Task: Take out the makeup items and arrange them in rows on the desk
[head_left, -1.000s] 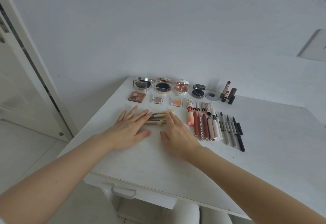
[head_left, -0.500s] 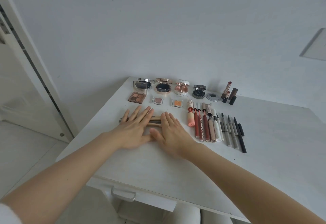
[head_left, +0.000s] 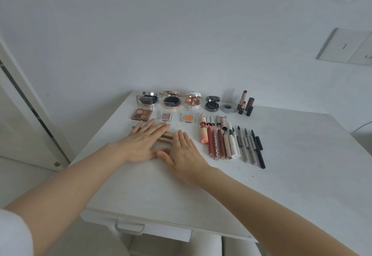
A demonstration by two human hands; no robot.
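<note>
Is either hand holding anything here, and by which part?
Nothing is gripped. Left hand and right hand lie flat, fingers straight, over the makeup brushes.

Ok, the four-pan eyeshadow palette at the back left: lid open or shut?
Open. The eyeshadow palette has its clear lid standing up behind the base, and four shadow pans show uncovered.

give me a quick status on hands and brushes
Left hand and right hand flat, fingers straight, on the brushes. Brushes lying crosswise left of the lip tubes. Nothing in the way.

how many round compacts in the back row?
4, left to right: silver-lidded compact behind the eyeshadow palette, part hidden by its lid; gold compact; pink compact; black compact. All open.
</note>
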